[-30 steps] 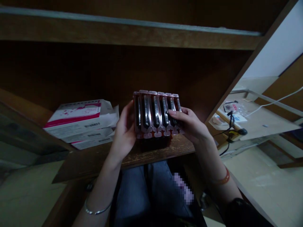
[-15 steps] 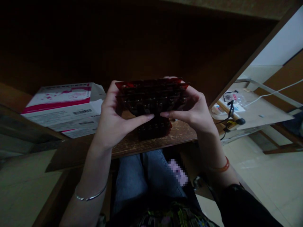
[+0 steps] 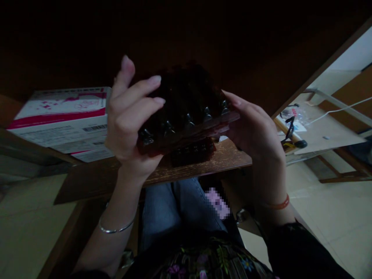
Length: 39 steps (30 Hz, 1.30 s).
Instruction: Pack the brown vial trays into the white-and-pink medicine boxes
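Note:
A stack of dark reddish-brown, ribbed plastic trays (image 3: 186,104) is held up above the desk, its top face tilted towards me. My left hand (image 3: 126,120) grips the stack's left end, with the palm and thumb side low and several fingers lifted over the top. At the other end, my right hand (image 3: 255,130) holds the right edge, its fingers along the side. The thumb of that hand is partly hidden behind the stack. More dark trays (image 3: 193,152) lie on the desk directly below. Dim light hides the stack's far edge and what the trays contain, if anything.
White-and-magenta cartons (image 3: 61,120) are stacked at the left on the wooden desk (image 3: 229,161). A dark wooden panel rises behind the hands. To the right, a side table (image 3: 334,124) carries a plastic bag and a white cable. A pixelated pink item (image 3: 217,203) is beside my legs.
The stack has tipped from nearly edge-on so that its ribbed face shows. My left fingers have come over the top, and both thumbs have left the front middle.

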Each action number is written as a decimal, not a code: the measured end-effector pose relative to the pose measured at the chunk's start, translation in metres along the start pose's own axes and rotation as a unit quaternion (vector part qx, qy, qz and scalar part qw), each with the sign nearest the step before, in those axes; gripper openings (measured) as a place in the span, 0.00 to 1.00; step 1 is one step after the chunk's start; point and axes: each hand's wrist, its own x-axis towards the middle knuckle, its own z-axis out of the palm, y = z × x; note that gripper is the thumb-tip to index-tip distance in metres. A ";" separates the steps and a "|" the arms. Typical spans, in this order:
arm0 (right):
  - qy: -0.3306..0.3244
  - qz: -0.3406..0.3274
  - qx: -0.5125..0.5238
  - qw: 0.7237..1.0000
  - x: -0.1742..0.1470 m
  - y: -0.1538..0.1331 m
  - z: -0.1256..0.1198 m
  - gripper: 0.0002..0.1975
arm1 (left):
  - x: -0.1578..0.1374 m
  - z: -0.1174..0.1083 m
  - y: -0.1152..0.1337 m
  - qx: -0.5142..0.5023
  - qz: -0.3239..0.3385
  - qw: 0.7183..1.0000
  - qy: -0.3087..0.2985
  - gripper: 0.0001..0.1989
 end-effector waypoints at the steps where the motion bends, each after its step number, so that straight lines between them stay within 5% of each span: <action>1: -0.018 0.037 0.033 0.999 0.001 -0.001 0.000 0.24 | 0.001 0.000 -0.001 0.012 0.050 0.999 0.003 0.16; 3: -0.042 0.084 0.078 0.993 0.002 -0.003 0.004 0.23 | 0.001 0.001 -0.001 0.043 0.172 0.984 0.000 0.13; 6: -0.015 0.098 0.092 0.991 0.003 -0.005 0.011 0.13 | 0.000 0.009 0.000 0.085 0.222 0.970 -0.046 0.09; 9: 0.027 0.088 0.079 0.993 0.003 -0.002 0.015 0.07 | 0.001 0.022 0.004 0.063 0.255 0.965 0.023 0.12; 12: 0.037 0.067 0.081 0.994 0.004 0.002 0.015 0.07 | 0.002 0.030 0.009 -0.069 0.129 0.981 0.125 0.24; 15: 0.044 0.028 0.078 0.996 0.005 0.006 0.014 0.10 | 0.002 0.029 0.013 -0.225 -0.086 0.969 0.058 0.24; 17: 0.055 0.001 0.057 0.997 0.005 0.009 0.014 0.14 | 0.001 0.026 0.016 -0.302 -0.155 0.941 -0.005 0.19; 21: 0.066 -0.033 -0.004 0.997 0.005 0.017 0.016 0.21 | -0.002 0.025 0.022 -0.369 -0.148 0.917 -0.037 0.15; 25: 0.086 -0.047 -0.021 0.995 0.005 0.024 0.018 0.20 | -0.005 0.027 0.022 -0.362 -0.207 0.908 -0.046 0.22; 32: 0.041 -0.066 -0.160 0.984 0.003 0.013 0.000 0.20 | -0.008 0.029 0.020 -0.278 -0.250 0.927 -0.019 0.14; 36: 0.026 -0.074 -0.331 0.940 0.002 0.025 -0.041 0.14 | -0.008 0.025 0.018 -0.286 -0.264 0.921 0.014 0.13; 39: 0.058 -0.050 -0.515 0.854 0.004 0.051 -0.073 0.12 | -0.009 0.023 0.016 -0.289 -0.272 0.918 0.019 0.14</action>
